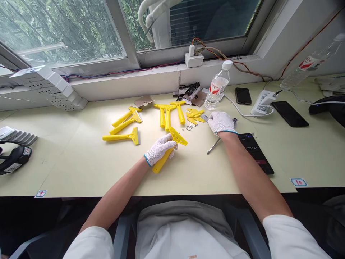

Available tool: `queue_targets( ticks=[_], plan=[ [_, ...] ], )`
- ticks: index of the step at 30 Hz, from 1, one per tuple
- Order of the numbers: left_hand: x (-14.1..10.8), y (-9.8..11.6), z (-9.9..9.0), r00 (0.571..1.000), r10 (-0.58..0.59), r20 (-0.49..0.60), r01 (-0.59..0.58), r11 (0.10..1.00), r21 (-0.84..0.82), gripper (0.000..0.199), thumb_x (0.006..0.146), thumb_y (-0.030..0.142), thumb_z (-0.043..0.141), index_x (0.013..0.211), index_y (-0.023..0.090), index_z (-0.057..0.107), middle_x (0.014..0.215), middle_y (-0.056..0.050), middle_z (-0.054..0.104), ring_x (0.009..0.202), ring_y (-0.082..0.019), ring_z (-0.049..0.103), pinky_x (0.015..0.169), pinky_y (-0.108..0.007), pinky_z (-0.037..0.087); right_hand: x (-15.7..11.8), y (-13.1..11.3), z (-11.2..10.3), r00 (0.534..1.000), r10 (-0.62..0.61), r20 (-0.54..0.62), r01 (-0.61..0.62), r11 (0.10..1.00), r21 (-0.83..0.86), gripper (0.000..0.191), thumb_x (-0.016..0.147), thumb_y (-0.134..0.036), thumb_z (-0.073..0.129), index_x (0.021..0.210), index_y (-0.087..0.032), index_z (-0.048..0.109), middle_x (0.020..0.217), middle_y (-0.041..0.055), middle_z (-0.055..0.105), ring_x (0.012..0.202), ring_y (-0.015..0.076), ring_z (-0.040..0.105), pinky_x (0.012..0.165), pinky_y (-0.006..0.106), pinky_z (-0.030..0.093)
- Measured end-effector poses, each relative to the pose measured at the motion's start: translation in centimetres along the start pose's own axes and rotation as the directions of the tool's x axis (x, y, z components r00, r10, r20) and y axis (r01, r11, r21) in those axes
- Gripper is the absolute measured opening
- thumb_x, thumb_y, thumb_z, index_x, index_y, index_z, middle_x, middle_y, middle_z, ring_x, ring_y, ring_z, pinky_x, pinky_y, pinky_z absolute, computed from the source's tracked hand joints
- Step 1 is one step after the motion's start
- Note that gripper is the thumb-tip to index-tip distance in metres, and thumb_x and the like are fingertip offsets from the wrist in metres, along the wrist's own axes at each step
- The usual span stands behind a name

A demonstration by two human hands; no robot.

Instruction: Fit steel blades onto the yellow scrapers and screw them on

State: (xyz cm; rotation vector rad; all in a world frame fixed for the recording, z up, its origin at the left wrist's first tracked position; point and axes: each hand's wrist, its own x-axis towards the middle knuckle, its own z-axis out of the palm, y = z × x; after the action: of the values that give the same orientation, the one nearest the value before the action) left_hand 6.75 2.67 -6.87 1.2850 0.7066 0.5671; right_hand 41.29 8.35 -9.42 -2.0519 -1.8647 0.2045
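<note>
My left hand, in a white glove with a blue cuff, is wrapped round the handle of a yellow scraper, its wide head pointing away from me. My gloved right hand rests low over the table with its fingers curled. Grey metal blades show at its fingertips; whether they are gripped is hidden. A screwdriver has its shaft sticking out below that hand, the rest partly covered. Beside it lie loose yellow plates and a scatter of small screws.
Three scrapers with blades lie at left, and more yellow handles lie behind my left hand. Dark small boxes, a water bottle, a power strip with cables and a phone with a timer stand or lie about the right side.
</note>
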Motion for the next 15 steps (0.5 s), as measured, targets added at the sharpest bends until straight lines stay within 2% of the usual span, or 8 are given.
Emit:
queue_targets(
  ticks=[2,4,6,10,12,15],
  plan=[
    [0.0,0.0,0.0,1.000,-0.001,0.000,0.001,1.000,0.002,0.029,0.096,0.042,0.071,0.110,0.019,0.062,0.096,-0.003,0.067,0.057,-0.012,0.063,0.058,-0.029,0.049,0.0,-0.1,-0.2,0.990,0.137,0.022,-0.135,0.988,-0.069,0.025,0.108,-0.040,0.065,0.108,-0.018,0.075,0.113,0.0126,0.076,0.103,0.0234,0.071,0.097,0.044,0.058],
    [0.0,0.1,0.0,1.000,0.002,0.000,-0.002,1.000,0.007,0.028,0.096,0.042,0.071,0.110,0.019,0.063,0.096,-0.004,0.067,0.057,-0.012,0.063,0.058,-0.029,0.049,0.0,-0.4,-0.3,0.979,0.201,0.045,-0.195,0.975,-0.110,0.021,0.105,-0.029,0.062,0.102,-0.016,0.077,0.107,0.0193,0.077,0.100,0.0283,0.070,0.092,0.045,0.053],
    [-0.1,0.1,0.0,1.000,0.004,0.001,-0.004,1.000,0.012,0.028,0.096,0.042,0.071,0.110,0.018,0.063,0.096,-0.004,0.067,0.057,-0.012,0.063,0.058,-0.029,0.049,-0.1,-0.7,-0.5,0.976,0.208,0.067,-0.199,0.973,-0.120,0.021,0.101,-0.019,0.058,0.106,-0.015,0.079,0.108,0.0248,0.078,0.098,0.0314,0.069,0.088,0.045,0.048],
    [-0.1,0.2,0.1,1.000,0.010,0.001,-0.010,1.000,0.010,0.027,0.096,0.040,0.069,0.110,0.018,0.063,0.096,-0.003,0.066,0.057,-0.012,0.063,0.058,-0.029,0.049,-0.3,-1.3,-0.8,0.976,0.192,0.105,-0.180,0.977,-0.116,0.029,0.099,-0.012,0.056,0.121,-0.012,0.075,0.115,0.0270,0.077,0.098,0.0313,0.069,0.087,0.043,0.045],
    [-0.1,0.2,0.1,1.000,0.009,-0.001,-0.009,1.000,0.008,0.027,0.096,0.040,0.069,0.110,0.018,0.063,0.096,-0.003,0.066,0.056,-0.012,0.063,0.058,-0.029,0.049,-0.4,-1.4,-1.0,0.977,0.176,0.119,-0.163,0.980,-0.110,0.027,0.100,-0.013,0.056,0.122,-0.012,0.073,0.116,0.0255,0.077,0.099,0.0298,0.068,0.089,0.042,0.046],
    [-0.1,0.1,0.1,1.000,0.002,-0.004,-0.002,1.000,0.007,0.029,0.095,0.041,0.070,0.111,0.018,0.063,0.097,-0.004,0.066,0.057,-0.012,0.063,0.057,-0.029,0.050,-0.7,-1.7,-1.2,0.979,0.155,0.133,-0.140,0.983,-0.116,0.018,0.103,-0.023,0.061,0.114,-0.017,0.073,0.114,0.0149,0.077,0.099,0.0241,0.067,0.093,0.039,0.049]
  ],
)
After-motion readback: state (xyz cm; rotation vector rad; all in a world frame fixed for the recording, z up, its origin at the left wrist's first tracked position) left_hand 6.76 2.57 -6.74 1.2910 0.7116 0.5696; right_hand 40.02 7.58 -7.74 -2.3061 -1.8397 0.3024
